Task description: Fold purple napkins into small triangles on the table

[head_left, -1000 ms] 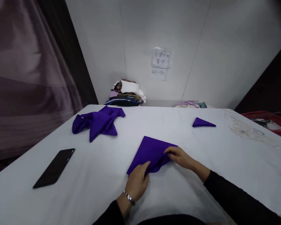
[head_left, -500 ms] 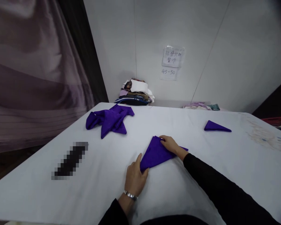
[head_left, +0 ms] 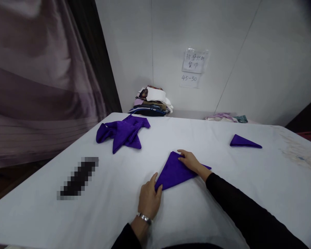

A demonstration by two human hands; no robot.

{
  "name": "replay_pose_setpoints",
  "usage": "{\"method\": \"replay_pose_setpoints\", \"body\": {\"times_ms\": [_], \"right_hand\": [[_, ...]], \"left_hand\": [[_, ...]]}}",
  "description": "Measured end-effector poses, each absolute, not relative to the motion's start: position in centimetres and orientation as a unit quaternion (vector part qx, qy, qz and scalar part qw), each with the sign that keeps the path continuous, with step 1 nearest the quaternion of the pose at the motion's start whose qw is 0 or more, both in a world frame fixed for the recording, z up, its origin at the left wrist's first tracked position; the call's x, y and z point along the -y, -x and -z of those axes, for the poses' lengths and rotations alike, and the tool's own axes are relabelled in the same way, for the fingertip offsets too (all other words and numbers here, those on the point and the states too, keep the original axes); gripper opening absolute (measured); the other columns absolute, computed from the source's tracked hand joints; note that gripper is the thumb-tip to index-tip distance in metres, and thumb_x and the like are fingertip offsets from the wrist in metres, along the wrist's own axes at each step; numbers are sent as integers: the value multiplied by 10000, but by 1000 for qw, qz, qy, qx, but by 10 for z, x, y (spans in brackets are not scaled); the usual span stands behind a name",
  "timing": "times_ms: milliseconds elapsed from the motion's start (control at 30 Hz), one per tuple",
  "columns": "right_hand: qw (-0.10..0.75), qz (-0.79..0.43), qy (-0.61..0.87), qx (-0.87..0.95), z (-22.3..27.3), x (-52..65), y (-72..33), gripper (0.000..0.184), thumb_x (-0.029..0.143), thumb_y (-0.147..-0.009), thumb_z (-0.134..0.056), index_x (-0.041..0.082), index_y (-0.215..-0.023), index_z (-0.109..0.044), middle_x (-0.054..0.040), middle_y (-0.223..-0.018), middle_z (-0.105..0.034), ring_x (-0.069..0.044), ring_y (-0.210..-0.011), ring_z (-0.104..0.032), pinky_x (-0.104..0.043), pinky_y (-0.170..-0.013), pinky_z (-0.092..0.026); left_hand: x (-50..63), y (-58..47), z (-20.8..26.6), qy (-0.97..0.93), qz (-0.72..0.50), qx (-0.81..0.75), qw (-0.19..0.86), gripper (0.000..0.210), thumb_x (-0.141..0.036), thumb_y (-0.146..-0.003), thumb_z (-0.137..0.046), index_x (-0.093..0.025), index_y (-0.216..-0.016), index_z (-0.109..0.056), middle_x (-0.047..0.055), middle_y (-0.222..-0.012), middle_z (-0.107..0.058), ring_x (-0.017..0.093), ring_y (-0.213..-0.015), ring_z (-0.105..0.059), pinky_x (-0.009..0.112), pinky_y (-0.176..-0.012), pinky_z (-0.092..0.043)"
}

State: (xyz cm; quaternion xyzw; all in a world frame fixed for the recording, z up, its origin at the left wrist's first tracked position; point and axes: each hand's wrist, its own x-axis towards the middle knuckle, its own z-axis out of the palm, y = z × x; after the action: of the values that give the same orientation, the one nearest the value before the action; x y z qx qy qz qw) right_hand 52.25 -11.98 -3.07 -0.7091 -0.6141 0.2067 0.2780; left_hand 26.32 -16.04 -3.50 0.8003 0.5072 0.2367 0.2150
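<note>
A purple cloth napkin (head_left: 175, 172), folded into a flat triangle, lies on the white-covered table in front of me. At its near left corner my left hand (head_left: 149, 197) has thumb and index finger on either side of the cloth. A silver bracelet is on that wrist. My right hand (head_left: 191, 161) grips the far edge near the top, thumb over the fabric and fingers along the edge; part of the right side is hidden beneath the hand. Another folded purple napkin (head_left: 244, 141) rests at the right, and a loose pile of purple napkins (head_left: 125, 133) is at the back left.
A blurred dark patch (head_left: 79, 178) is at the left of the white tablecloth (head_left: 114, 207). Behind the table are a stack of folded fabrics (head_left: 152, 102) and a few more cloths (head_left: 225, 118). Paper signs (head_left: 194, 65) hang on the wall; a mauve curtain (head_left: 36, 86) hangs left.
Both hands stay at the same parts of the folded napkin, with only slight finger shifts. The whole view has moved a little, so things at the right appear farther right.
</note>
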Motion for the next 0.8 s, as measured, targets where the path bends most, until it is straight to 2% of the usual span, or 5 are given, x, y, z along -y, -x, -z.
{"method": "replay_pose_setpoints", "body": {"times_ms": [167,333,500,800], "right_hand": [[268,-192,710,622,32,114,-522,446,221,-779,-556,188,-1221,-510,-66,-984,-642,-188,-879,-591,-287,-780,-426],[255,-178,706,636,32,113,-520,416,228,-789,-539,196,-1203,-523,-32,-881,-648,-171,-786,-588,-267,-709,-422],[245,-158,712,639,34,110,-518,390,235,-802,-517,202,-1190,-535,-39,-926,-639,-176,-833,-576,-278,-744,-406],[239,-140,719,637,37,107,-517,392,223,-787,-524,180,-1176,-540,-35,-897,-627,-173,-817,-559,-277,-737,-400]], "left_hand": [[162,-257,37,-786,-267,-511,223,472,-349,-846,-439,-154,-1274,-390,61,-916,-621,212,-832,-573,375,-766,-435],[161,-252,38,-793,-270,-499,223,400,-321,-864,-395,-157,-1228,-428,27,-783,-625,190,-737,-578,355,-722,-432],[158,-253,36,-802,-253,-506,193,354,-271,-846,-406,-176,-1178,-480,10,-735,-622,185,-723,-577,340,-705,-422],[156,-253,34,-824,-192,-515,137,354,-260,-845,-406,-144,-1168,-494,43,-777,-632,211,-786,-560,346,-720,-391]]}}
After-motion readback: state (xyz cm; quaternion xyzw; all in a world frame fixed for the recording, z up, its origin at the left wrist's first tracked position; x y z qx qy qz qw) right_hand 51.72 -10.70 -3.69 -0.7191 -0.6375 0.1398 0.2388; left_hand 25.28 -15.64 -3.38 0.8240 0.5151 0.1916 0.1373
